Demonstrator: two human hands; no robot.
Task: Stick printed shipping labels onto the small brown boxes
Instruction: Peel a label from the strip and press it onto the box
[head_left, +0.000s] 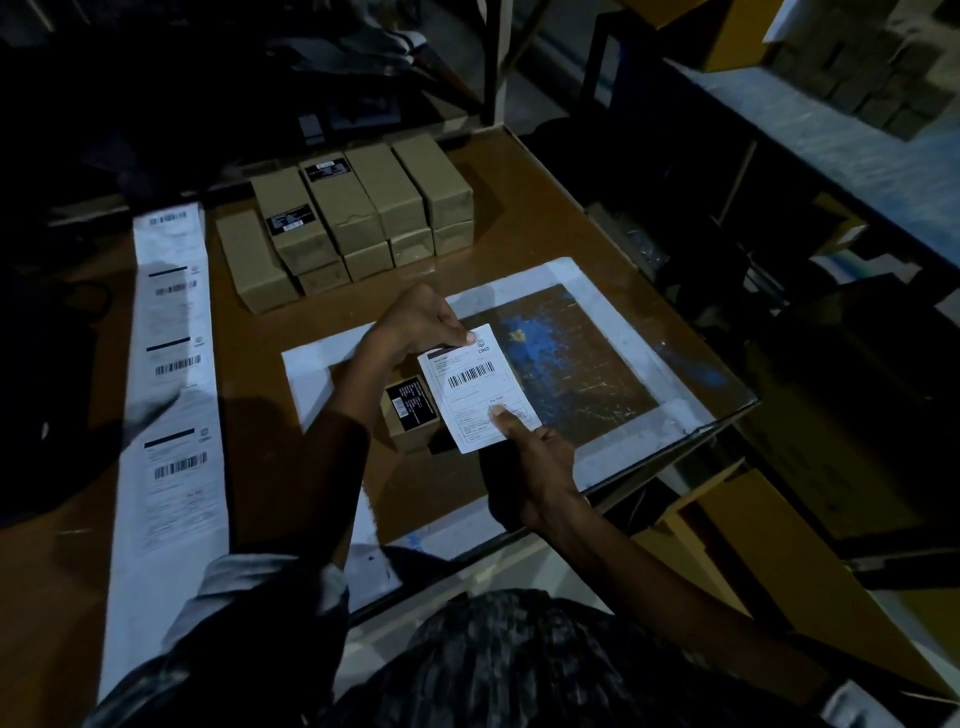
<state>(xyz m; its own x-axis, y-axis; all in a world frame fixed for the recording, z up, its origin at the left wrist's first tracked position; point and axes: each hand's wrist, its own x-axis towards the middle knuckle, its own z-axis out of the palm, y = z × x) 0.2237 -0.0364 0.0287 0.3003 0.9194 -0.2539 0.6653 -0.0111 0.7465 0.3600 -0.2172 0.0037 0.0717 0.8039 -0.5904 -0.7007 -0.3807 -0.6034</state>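
Ok so from the head cam I've got both hands on one loose shipping label (477, 387), a white sheet with a barcode and a small logo up in the top right corner. The left hand (421, 319) is pinching the label's top edge between thumb and fingers, and the right hand (540, 467) grips the lower end with the thumb pressed flat on the printed face, so both are clamped on the same label. It's sitting over a small brown box (410, 415) that rests on the brown table (291, 467), and it covers the right side of that box; I honestly can't tell if the paper is touching the box or just above it. The bit of box I can see has a black sticker on top. The box sits inside a square of white tape (613, 332) marked on the table, with a scuffed blue patch (545, 353) in the middle of the square. Further back there's a stack of brown boxes (358, 208) packed tight together, a couple with black stickers too. Along the left side of the table runs a long label strip (171, 374) with several barcoded labels on it, well apart from the hands. Lighting is pretty dim all round, so the shelves at the edges are hard to read.
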